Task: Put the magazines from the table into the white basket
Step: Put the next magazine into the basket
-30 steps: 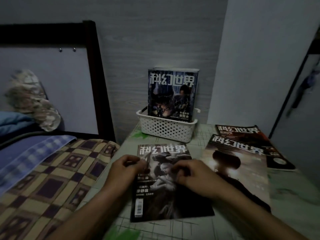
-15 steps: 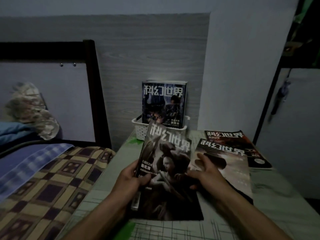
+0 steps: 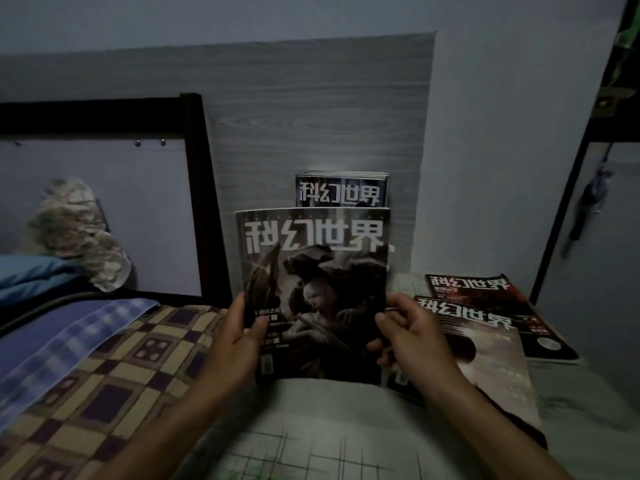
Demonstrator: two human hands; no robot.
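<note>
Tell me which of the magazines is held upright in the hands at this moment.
The grey-covered magazine, gripped at its lower edges by the left hand and right hand. The pale magazine and red-black magazine lie flat on the table.

Left hand (image 3: 239, 336): forearm extended, thumb forward, fingers apparently curled behind. Right hand (image 3: 412, 336): forearm extended, fingers curled, pinching.

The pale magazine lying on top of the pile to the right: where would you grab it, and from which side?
Probably the pale magazine by its near-left edge, coming from the front: it lies flat, overlapping the red magazine, and that edge overhangs the table.
</note>
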